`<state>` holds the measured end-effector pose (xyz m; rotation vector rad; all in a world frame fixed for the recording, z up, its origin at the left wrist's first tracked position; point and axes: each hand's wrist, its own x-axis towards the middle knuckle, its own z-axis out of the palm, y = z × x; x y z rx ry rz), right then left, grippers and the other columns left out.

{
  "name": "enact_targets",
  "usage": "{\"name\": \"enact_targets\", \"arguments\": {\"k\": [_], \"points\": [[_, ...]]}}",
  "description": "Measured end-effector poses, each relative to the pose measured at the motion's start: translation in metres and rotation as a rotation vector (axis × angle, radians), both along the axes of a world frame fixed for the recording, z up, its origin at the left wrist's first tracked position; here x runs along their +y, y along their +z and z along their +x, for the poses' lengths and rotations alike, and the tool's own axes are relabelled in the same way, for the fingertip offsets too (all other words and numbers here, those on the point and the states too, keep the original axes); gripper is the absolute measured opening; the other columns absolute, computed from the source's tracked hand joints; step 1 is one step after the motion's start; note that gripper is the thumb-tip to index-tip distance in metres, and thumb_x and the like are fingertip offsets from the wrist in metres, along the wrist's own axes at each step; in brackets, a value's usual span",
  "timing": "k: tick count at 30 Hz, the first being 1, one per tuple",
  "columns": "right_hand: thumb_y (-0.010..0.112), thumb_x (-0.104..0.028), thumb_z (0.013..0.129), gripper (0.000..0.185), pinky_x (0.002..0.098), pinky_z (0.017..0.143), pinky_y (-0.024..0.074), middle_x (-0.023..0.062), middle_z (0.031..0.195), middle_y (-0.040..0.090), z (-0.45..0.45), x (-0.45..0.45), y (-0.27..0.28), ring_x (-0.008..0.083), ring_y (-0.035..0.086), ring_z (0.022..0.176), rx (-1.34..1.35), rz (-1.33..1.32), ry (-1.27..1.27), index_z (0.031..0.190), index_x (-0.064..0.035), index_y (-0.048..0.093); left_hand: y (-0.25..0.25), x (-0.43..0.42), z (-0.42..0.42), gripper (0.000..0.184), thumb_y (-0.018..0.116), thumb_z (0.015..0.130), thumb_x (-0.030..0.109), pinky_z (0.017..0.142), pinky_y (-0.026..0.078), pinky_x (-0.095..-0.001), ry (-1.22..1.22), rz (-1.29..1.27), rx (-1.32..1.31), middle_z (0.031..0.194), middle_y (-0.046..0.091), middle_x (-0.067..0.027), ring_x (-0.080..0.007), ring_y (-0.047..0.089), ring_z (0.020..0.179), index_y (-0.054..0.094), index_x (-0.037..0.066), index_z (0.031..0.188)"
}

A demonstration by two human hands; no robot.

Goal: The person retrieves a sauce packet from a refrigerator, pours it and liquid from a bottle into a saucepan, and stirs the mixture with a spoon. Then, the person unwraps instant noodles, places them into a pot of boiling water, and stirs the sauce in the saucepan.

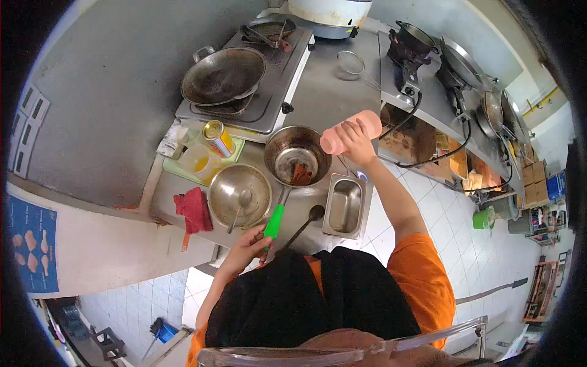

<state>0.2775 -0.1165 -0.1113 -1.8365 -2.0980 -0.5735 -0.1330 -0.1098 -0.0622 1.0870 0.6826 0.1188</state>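
Observation:
My right hand [353,139] is wrapped round a pink cylindrical container [333,140], tilted on its side at the right rim of a metal saucepan [276,139]. Reddish-brown matter [301,175] lies in the saucepan's bottom. The pan's green handle [274,221] points toward me, and my left hand [249,248] is at its lower end with the fingers closed round it. Left of the handle stands a metal bowl [227,208] with a spoon [243,199] in it. A dark long-handled spoon [315,213] lies to the right, beside a rectangular steel tin [344,208].
A stove [293,67] bears a large wok [224,74]. On a green tray [234,153] are a yellow can [221,139] and a clear container. A red cloth [193,211] sits at the counter's left edge. A strainer [350,63] lies farther back.

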Motion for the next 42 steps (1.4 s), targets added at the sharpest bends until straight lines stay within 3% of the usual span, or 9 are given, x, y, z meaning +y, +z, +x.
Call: {"name": "enact_targets", "arguments": {"k": [2,5,11,23,35,39,42], "points": [[0.072,-0.02,0.044,0.079,0.0478,0.097,0.0233,0.0096,0.113,0.044,-0.002,0.0,-0.001,0.0266,0.038,0.11,-0.046,-0.006,0.023,0.116,-0.0089,0.042,0.001,0.001,0.001,0.028,0.051,0.085,0.02,0.048,0.038,-0.02,-0.006,-0.019,0.001,0.075,0.047,-0.0003,-0.0076,0.045,0.055,0.047,0.004,0.108],[0.066,-0.02,0.055,0.066,0.049,0.096,0.0251,0.0077,0.109,0.046,-0.007,-0.002,0.006,0.0247,0.04,0.108,-0.036,-0.03,0.025,0.116,-0.0113,0.042,0.001,0.0,0.001,0.029,0.05,0.086,0.02,0.047,0.038,-0.0198,0.001,-0.03,0.001,0.075,0.047,-0.0004,-0.0076,0.044,0.055,0.046,0.004,0.11],[0.058,-0.017,0.061,0.055,0.0498,0.096,0.0256,0.0079,0.109,0.046,-0.007,-0.002,0.002,0.0242,0.041,0.108,-0.084,-0.018,0.024,0.115,-0.0116,0.044,0.003,-0.001,0.001,0.032,0.049,0.086,0.018,0.047,0.038,-0.0195,-0.001,-0.024,-0.005,0.076,0.048,-0.0008,-0.0076,0.044,0.055,0.044,0.004,0.114],[0.051,-0.018,0.068,0.045,0.0484,0.097,0.0245,0.0061,0.108,0.046,-0.009,-0.005,0.005,0.0228,0.04,0.108,-0.193,0.002,0.014,0.112,-0.0163,0.045,-0.002,-0.009,0.001,0.037,0.051,0.085,0.018,0.048,0.038,-0.019,0.042,-0.04,0.029,0.076,0.049,0.0001,-0.0072,0.044,0.055,0.043,0.005,0.118],[0.053,-0.017,0.065,0.049,0.0495,0.097,0.0239,0.0068,0.111,0.046,-0.013,-0.009,0.005,0.0235,0.039,0.11,-0.192,-0.047,0.043,0.113,-0.0155,0.044,-0.008,-0.015,0.0,0.037,0.051,0.084,0.014,0.047,0.038,-0.0206,0.074,-0.04,0.052,0.079,0.051,-0.0031,-0.0083,0.044,0.054,0.041,0.005,0.118],[0.06,-0.017,0.06,0.057,0.0486,0.097,0.0241,0.0066,0.111,0.045,-0.011,-0.008,0.001,0.0239,0.038,0.111,-0.11,-0.024,0.054,0.115,-0.0146,0.043,-0.012,-0.013,-0.001,0.038,0.051,0.084,0.018,0.05,0.04,-0.0212,0.048,-0.017,0.054,0.08,0.053,-0.0047,-0.0103,0.05,0.058,0.041,0.004,0.118],[0.067,-0.016,0.055,0.065,0.0471,0.097,0.0248,0.0078,0.111,0.045,-0.013,-0.01,0.008,0.0258,0.037,0.111,0.025,-0.037,0.027,0.116,-0.0119,0.042,-0.024,-0.013,0.005,0.035,0.052,0.084,0.022,0.052,0.043,-0.0218,0.17,0.008,0.091,0.081,0.056,-0.0072,-0.0139,0.056,0.065,0.043,0.003,0.112]]}}
